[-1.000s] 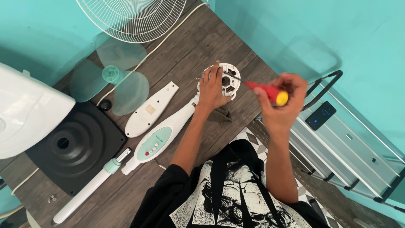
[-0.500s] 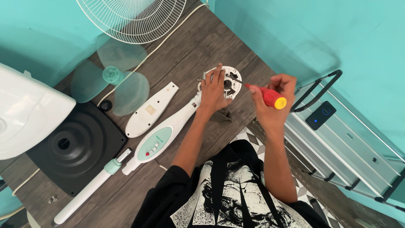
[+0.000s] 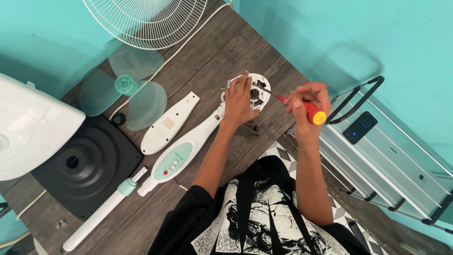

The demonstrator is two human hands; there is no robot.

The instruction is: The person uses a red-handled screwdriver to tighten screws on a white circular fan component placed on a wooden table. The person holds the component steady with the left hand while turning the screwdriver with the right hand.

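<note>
screwdriver tip meets the motor housing, up-left of the right grip.
right hand (image 3: 306, 101) clenches the red-and-yellow-handled screwdriver (image 3: 302, 107), shaft slanting up-left into the round white fan motor housing (image 3: 257, 89); left hand (image 3: 238, 99) presses flat on it, nearer.

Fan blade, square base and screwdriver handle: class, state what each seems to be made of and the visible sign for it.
Fan blade: probably translucent teal plastic; the wooden floor shows through it.
Square base: looks like matte black moulded plastic, though coated metal is possible; soft sheen on concentric rings.
Screwdriver handle, in the right hand: likely glossy red plastic with a yellow end cap.
</note>
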